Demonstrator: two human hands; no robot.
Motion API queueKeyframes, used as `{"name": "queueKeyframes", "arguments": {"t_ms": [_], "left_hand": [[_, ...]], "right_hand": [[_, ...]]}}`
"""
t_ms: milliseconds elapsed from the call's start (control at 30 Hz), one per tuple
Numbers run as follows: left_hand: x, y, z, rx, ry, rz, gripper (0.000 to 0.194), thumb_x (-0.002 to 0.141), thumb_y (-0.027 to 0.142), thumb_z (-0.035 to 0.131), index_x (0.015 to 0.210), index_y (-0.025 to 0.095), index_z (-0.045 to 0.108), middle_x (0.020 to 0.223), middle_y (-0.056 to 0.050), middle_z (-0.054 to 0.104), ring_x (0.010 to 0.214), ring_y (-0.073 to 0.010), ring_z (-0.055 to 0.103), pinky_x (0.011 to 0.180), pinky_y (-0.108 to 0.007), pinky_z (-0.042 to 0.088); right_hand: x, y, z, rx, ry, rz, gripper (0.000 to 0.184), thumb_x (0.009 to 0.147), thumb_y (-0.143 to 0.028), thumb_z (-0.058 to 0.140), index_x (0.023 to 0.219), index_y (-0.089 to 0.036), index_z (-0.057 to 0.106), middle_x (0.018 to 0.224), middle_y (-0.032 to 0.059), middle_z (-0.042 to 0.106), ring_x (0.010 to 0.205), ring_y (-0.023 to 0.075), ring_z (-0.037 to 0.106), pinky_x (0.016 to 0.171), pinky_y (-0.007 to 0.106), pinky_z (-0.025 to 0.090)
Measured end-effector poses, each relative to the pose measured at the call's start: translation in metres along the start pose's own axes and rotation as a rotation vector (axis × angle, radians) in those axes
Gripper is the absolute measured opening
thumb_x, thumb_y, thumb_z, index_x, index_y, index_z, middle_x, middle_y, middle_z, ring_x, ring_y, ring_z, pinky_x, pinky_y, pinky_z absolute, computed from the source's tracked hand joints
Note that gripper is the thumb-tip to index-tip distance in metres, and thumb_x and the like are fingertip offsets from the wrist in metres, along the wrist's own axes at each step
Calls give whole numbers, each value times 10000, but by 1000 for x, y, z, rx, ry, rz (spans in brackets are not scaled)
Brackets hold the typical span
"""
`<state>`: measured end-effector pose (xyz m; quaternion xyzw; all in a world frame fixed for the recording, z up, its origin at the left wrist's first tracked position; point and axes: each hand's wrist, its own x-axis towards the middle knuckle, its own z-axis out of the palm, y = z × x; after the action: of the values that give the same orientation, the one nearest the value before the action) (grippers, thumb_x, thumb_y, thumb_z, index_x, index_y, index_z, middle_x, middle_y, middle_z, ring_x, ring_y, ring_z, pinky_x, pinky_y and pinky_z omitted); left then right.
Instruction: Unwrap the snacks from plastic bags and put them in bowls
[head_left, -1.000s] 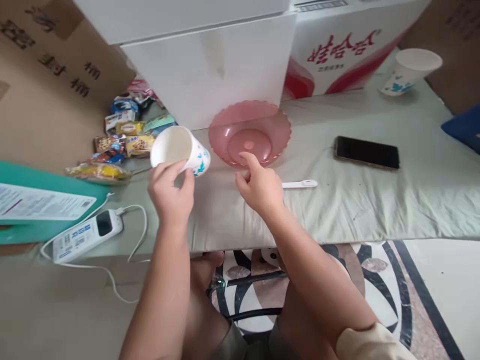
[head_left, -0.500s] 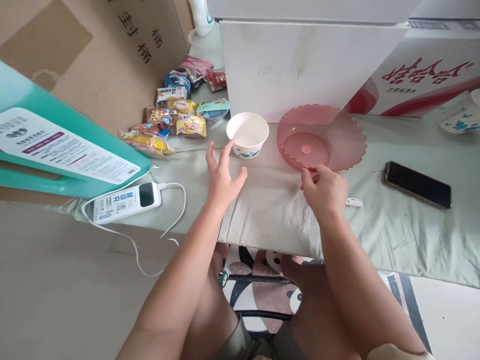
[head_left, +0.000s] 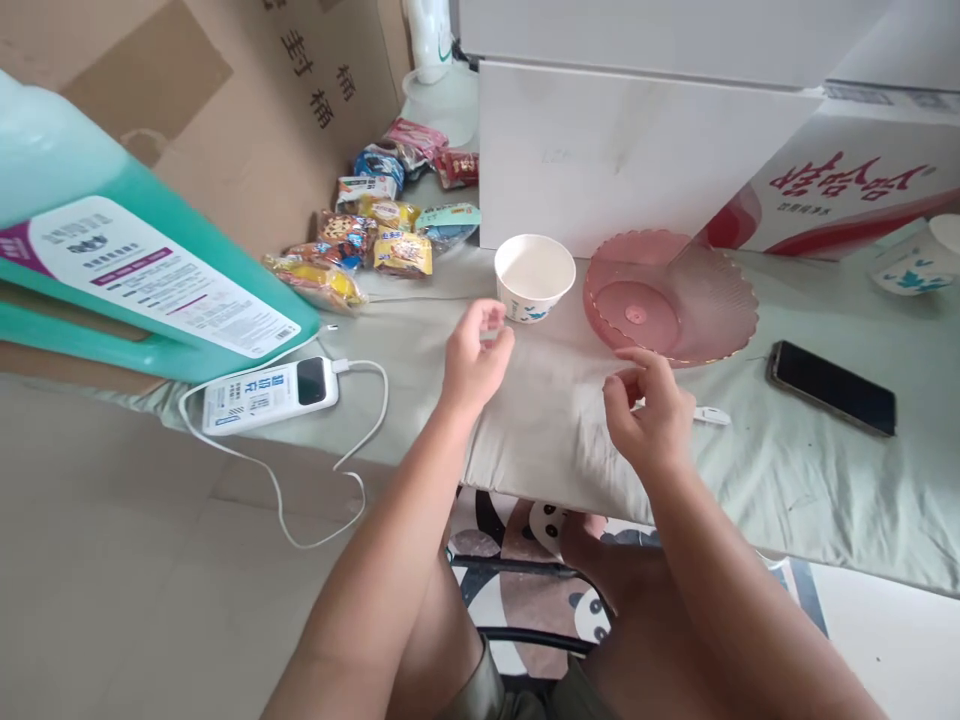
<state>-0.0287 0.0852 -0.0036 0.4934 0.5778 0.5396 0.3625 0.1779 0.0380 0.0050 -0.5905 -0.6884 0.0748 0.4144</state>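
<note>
A white paper cup (head_left: 534,280) with blue leaf prints stands upright on the cloth-covered surface. My left hand (head_left: 478,350) is just in front of it, with fingers loosely bent, thumb apart and nothing held. To the cup's right sits a pink see-through plastic bowl (head_left: 641,315) with a scalloped rim; nothing is seen inside. At the bowl's front edge my right hand (head_left: 651,405) hovers with curled fingers and a gap between thumb and forefinger; it holds nothing. Partly hidden behind that hand, a white plastic utensil (head_left: 711,416) lies on the cloth.
Several wrapped snacks (head_left: 390,220) lie at the back left. Nearer are a green jug (head_left: 172,270) and a white power bank (head_left: 270,395) with a cable. A phone (head_left: 832,388) and a second paper cup (head_left: 916,258) are at right. White boxes (head_left: 637,150) stand behind.
The paper cup, earlier in my left hand, now stands on the cloth, let go. My right hand has drawn slightly away from the bowl's rim. The view has swung left.
</note>
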Motion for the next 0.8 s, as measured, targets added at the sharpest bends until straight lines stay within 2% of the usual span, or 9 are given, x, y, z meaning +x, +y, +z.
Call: {"name": "queueKeyframes", "arguments": {"t_ms": [67,200,267,400,500,533,600,700,800], "left_hand": [[-9,9,-3,-66,-24,-138,65,815,175,577,771,212,605,741,-1,643,744,-146,620,689,-265,483],[-23,20,-4,-444,-27,-466,124,799,195,554,676,201,543,595,36,510,568,-101,477,564,-244,367],[-24,23,-6,-601,-44,-572,134,772,186,537,643,200,500,559,44,452,520,-89,416,537,-241,327],[-13,26,-18,-741,99,-625,161,748,189,557,600,192,493,533,39,433,505,-86,403,524,-241,300],[-4,25,-31,-823,140,-645,172,743,183,565,589,191,488,531,41,426,501,-83,388,534,-234,311],[-2,24,-35,-839,140,-652,177,744,179,565,588,191,485,529,41,424,497,-82,382,533,-233,309],[0,22,-42,-855,142,-654,190,753,169,568,587,191,479,526,41,421,490,-83,372,530,-232,298],[1,18,-49,-882,157,-634,216,782,160,586,596,193,481,534,44,418,490,-83,382,529,-229,301],[2,18,-54,-922,205,-611,216,804,141,584,613,188,496,536,54,403,481,-69,370,519,-215,299]], "right_hand": [[4,-15,6,47,-44,-125,202,877,-260,546,1070,-239,602,767,-5,688,642,170,624,660,321,514],[40,-65,38,130,-200,-341,225,896,-275,561,1101,-224,639,1016,75,704,956,238,675,831,386,549],[73,-94,69,125,-312,-416,276,906,-283,524,1146,-214,641,1088,90,691,1041,253,662,921,413,537],[152,-133,153,-72,-515,-414,440,896,-311,581,1331,-243,592,1305,119,620,1235,314,585,1070,512,465],[200,-132,219,-232,-594,-347,704,753,-450,803,1403,-296,577,1428,141,551,1341,435,492,1069,646,426],[211,-126,238,-221,-618,-362,733,717,-523,835,1375,-295,605,1421,138,553,1348,454,480,1055,670,424],[224,-110,267,-128,-608,-452,676,791,-683,727,1321,-272,643,1340,122,587,1323,432,508,1019,681,437],[222,-89,285,-127,-589,-466,663,854,-765,607,1273,-256,675,1262,124,602,1299,405,529,1005,652,449],[206,-81,274,-226,-611,-427,675,776,-722,737,1267,-263,675,1306,142,574,1318,425,484,1017,644,446]]}}
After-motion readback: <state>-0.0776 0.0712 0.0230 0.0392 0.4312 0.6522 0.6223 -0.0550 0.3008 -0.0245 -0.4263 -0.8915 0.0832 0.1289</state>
